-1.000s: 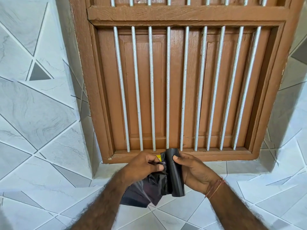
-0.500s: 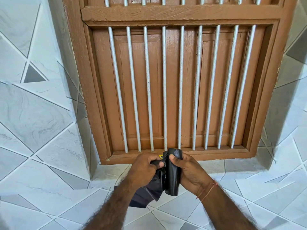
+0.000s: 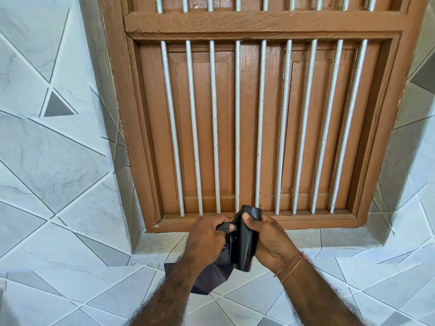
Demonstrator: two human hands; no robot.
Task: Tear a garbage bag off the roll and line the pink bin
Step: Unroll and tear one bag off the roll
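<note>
From the head camera, both hands meet low in the middle of the frame, just in front of the sill of a brown wooden window (image 3: 259, 128) fitted with pale vertical bars (image 3: 237, 128). The right hand (image 3: 270, 241) is clenched around a black roll of garbage bags (image 3: 246, 241), which stands nearly upright between the two hands, its top end rising above the thumb. The left hand (image 3: 207, 236) sits just beside the roll on its left, fingers closed in a pinch on the loose black garbage bag (image 3: 211, 276). That sheet runs from the roll under the left hand and hangs crumpled below the left wrist. A thin reddish thread (image 3: 292, 267) circles the right wrist. Grey-white tiles (image 3: 58, 161) with dark angled lines cover the surfaces around the window. The pink bin is out of view.
</note>
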